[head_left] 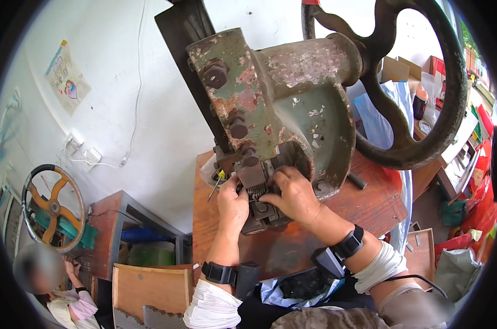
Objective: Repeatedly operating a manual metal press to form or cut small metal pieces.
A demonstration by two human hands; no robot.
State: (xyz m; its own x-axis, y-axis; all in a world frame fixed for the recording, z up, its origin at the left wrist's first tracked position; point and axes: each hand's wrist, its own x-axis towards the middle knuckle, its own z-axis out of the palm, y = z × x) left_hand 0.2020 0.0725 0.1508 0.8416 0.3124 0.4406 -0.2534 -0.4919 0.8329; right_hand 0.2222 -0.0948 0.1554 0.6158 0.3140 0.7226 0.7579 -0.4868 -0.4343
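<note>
Your left hand [233, 204] and right hand [292, 193] are both pressed in at the die block [259, 200] under the head of the old green press [281, 104], which stands on the reddish wooden counter [363, 211]. Your left hand has its fingers curled against the left side of the block, touching the small ribbed metal piece [256, 190] set in its middle. Your right hand lies over the right side, fingers bent down onto the same spot; whether either hand actually pinches something there is hard to tell, since the knuckles hide the fingertips. The big dark handwheel [424, 109] rises at the upper right, well apart from both hands. A yellow-handled screwdriver [218, 180] leans just left of your left hand. Down at the lower left another person [56, 290] sits beside a second press with a yellow-spoked wheel [52, 207].
</note>
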